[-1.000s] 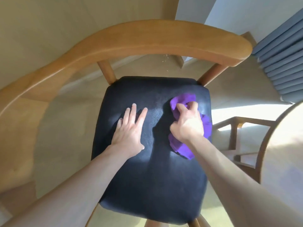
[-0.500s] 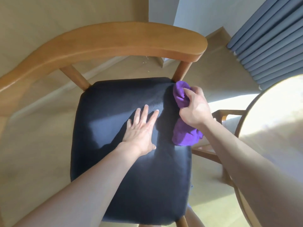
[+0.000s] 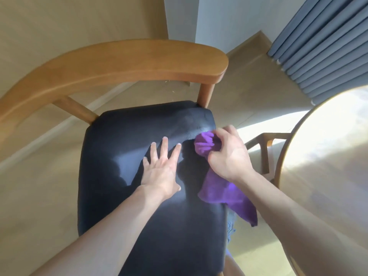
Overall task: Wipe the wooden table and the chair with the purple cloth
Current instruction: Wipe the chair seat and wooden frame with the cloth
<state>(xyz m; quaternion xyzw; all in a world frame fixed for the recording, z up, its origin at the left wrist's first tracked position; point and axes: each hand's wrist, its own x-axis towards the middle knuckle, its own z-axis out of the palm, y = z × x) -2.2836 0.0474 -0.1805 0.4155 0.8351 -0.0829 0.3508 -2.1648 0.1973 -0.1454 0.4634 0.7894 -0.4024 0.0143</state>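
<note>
A wooden chair [image 3: 119, 64] with a curved backrest and a dark padded seat [image 3: 123, 148] fills the middle of the head view. My left hand [image 3: 161, 170] lies flat on the seat, fingers spread. My right hand [image 3: 229, 156] grips the bunched purple cloth [image 3: 221, 190] at the seat's right edge. One end of the cloth hangs off the side of the seat. The round wooden table [image 3: 328, 156] stands at the right, sunlit.
A second wooden chair frame [image 3: 264, 148] stands between the seat and the table. Grey-blue curtains [image 3: 322, 42] hang at the upper right. Pale floor surrounds the chair, with a white wall behind it.
My right hand has carried the cloth from the seat's right part to its right edge, where the cloth now hangs over. The left hand stays flat on the seat. The view has shifted.
</note>
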